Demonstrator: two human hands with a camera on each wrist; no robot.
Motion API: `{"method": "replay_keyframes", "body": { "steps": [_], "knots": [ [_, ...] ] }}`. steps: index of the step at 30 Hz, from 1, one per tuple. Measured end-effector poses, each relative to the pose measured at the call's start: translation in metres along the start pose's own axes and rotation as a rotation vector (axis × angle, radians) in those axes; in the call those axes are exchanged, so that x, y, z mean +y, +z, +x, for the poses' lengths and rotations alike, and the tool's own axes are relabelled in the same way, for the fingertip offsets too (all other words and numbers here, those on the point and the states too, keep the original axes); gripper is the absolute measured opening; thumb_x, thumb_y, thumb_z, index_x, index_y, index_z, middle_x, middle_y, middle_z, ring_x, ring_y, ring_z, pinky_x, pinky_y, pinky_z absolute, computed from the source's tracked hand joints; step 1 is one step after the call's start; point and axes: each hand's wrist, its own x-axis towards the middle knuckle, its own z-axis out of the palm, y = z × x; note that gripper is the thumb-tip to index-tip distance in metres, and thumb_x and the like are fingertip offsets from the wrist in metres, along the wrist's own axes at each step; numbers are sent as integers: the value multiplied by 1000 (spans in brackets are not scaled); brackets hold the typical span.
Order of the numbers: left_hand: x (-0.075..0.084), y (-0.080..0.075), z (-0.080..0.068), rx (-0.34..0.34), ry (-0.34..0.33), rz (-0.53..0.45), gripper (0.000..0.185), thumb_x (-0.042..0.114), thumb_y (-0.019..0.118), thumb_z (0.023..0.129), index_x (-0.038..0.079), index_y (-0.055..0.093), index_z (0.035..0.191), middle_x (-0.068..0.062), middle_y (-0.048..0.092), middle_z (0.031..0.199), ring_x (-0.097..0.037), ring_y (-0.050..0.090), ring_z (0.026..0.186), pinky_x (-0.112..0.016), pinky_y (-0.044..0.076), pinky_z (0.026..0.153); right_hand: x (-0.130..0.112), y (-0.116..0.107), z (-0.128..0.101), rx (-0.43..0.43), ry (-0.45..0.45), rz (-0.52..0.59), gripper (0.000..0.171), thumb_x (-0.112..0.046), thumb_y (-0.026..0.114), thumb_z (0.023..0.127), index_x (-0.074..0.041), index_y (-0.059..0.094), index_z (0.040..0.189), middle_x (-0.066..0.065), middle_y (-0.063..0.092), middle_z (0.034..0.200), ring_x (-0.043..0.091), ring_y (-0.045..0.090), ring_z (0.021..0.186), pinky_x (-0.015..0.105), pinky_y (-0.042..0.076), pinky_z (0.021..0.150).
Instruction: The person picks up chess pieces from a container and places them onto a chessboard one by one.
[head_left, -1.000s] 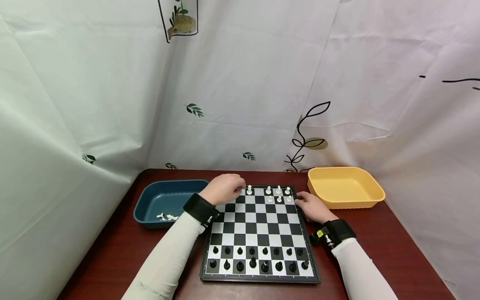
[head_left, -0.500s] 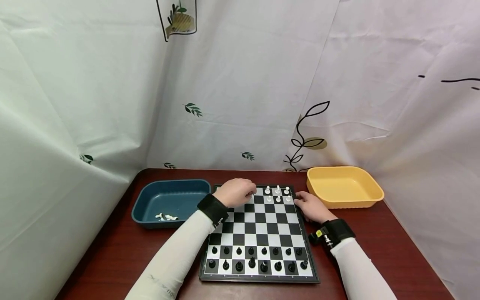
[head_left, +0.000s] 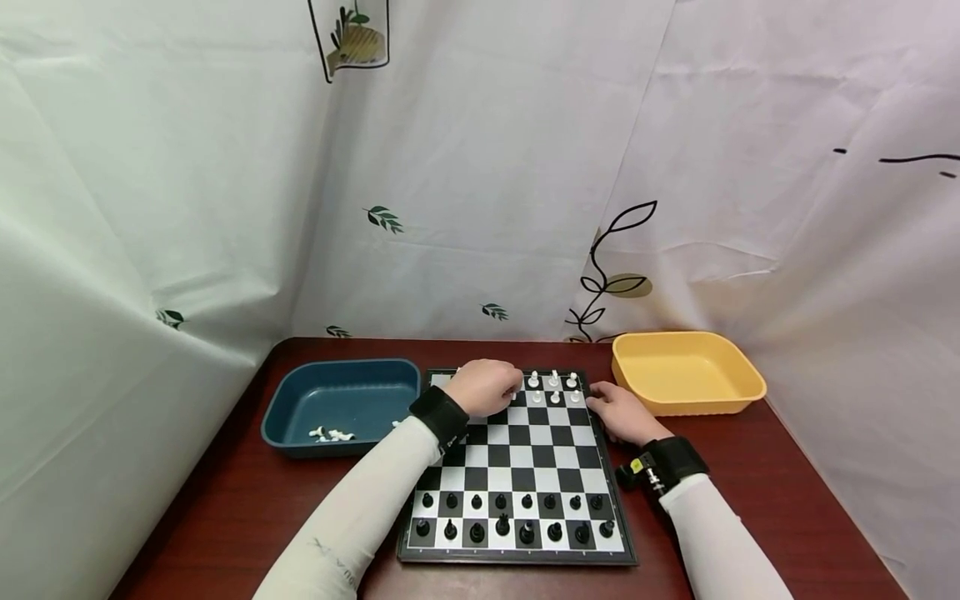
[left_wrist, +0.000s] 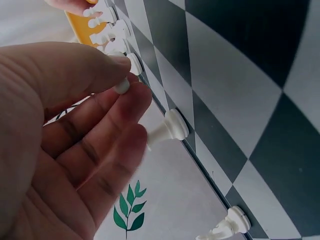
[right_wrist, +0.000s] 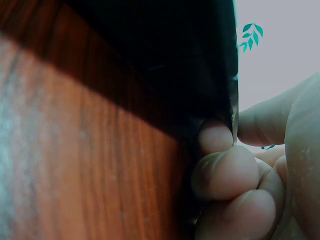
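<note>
My left hand [head_left: 483, 387] is over the far rows of the chessboard [head_left: 517, 457]. In the left wrist view, its thumb and index finger pinch a white pawn [left_wrist: 122, 86], partly hidden by the fingers. A white chess piece [left_wrist: 175, 125] stands on the board beside the curled fingers, and a white knight [left_wrist: 235, 223] stands farther along that edge. Several other white pieces [head_left: 554, 379] occupy the far right corner squares. At the board's right edge, my right hand [head_left: 626, 414] grips the frame, thumb on one side and fingertips [right_wrist: 227, 172] on the other.
Two rows of black chess pieces [head_left: 502, 526] stand along the near side of the board. Left of it, a teal basin [head_left: 341, 400] contains loose white pieces [head_left: 330, 435]. A yellow basin [head_left: 686, 372] sits at the back right, close to the right hand. White curtain surrounds the table.
My left hand has moved to the right along the far rows, toward the standing white pieces. The right hand has stayed on the board's edge.
</note>
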Motion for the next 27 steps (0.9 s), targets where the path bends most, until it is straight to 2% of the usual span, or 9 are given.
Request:
{"method": "replay_keyframes", "body": {
  "steps": [8,22,27],
  "knots": [
    [2,0,2,36,23,18,17,10,72,103,22,77,93,7,59,85,-10,50,72,-27,40,66,-2,-1,0,9,-9,8,39,-23,54,114,3,61,144,8,60,65,23,57,48,39,48,46],
    [4,2,8,-26,-3,-27,18,8,70,105,17,85,102,2,64,92,-13,59,79,-29,51,73,-1,-1,0,9,1,9,42,-24,53,115,3,59,147,8,60,65,23,58,49,37,48,46],
    [5,4,9,-52,0,-33,20,6,68,105,18,82,97,3,60,89,-13,53,76,-28,44,70,0,-1,0,6,6,18,42,-23,54,115,3,59,147,8,60,65,23,58,49,37,48,47]
  ]
}}
